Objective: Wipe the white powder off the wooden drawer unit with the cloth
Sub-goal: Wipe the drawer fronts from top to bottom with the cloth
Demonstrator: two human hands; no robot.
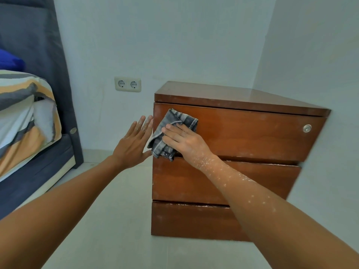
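The right hand point(180, 139) is pressing the grey cloth point(171, 133) flat against the top drawer front, at its left edge, fingers spread over the folded fabric rather than clenched on it. The left hand point(134, 140) is hanging open and empty just beside the left edge of the wooden drawer unit point(223, 181), fingers extended, powder showing on the fingertips point(148, 119).

Work from the largest surface to the smallest. The top drawer front point(252, 136) is carrying only a faint haze; wipe it in long overlapping passes from the left edge toward the lock point(307, 128). Next, treat the drawer seams point(194, 204), where white specks are collecting. Refold the cloth to a clean face, since powder on the right forearm point(242, 183) may re-soil finished areas.
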